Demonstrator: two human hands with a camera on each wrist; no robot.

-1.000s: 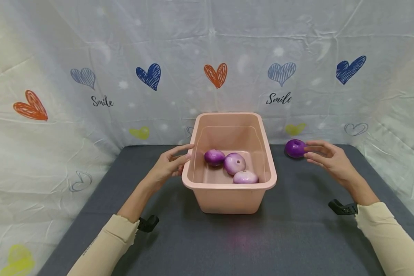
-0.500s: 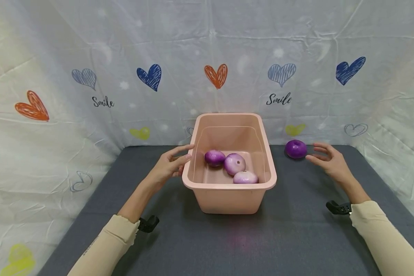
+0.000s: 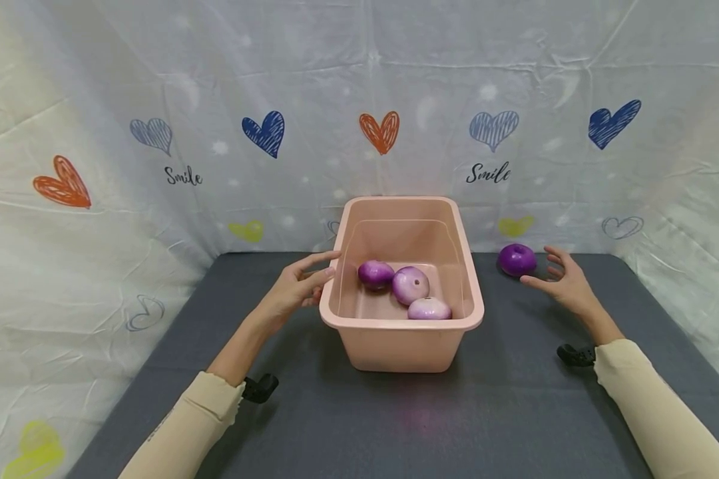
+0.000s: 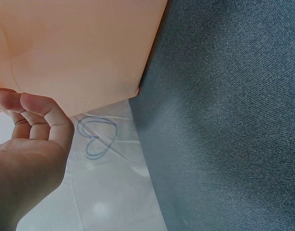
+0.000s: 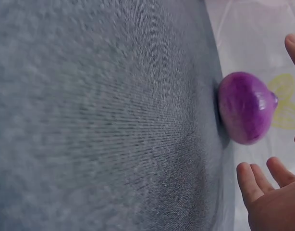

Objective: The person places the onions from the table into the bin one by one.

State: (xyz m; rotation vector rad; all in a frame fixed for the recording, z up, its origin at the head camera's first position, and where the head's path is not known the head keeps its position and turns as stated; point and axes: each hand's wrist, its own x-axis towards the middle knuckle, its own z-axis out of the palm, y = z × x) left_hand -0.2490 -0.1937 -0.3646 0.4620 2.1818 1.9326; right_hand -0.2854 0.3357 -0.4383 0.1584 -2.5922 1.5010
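Note:
A peach plastic bin [image 3: 403, 347] stands mid-table with three peeled onions inside: a purple onion [image 3: 375, 274], a paler onion [image 3: 410, 285] behind the front wall and a whitish-pink onion [image 3: 429, 309] nearest the front. My left hand [image 3: 293, 287] holds the bin's left rim, its fingers curled in the left wrist view beside the outer wall. To the right of the bin, a deep purple onion [image 3: 517, 259] sits on the table, also visible in the right wrist view. Just right of it is my right hand [image 3: 566, 283], fingers spread and apart from the onion.
The dark grey cloth table [image 3: 407, 426] extends in front of and beside the bin. Behind it hangs a white curtain [image 3: 311, 86] printed with hearts and the word Smile, close to the bin's back. Each wrist wears a black strap.
My right hand has shifted left and its fingers have spread wider beside the purple onion, which stays in place. The left hand keeps its place at the bin rim.

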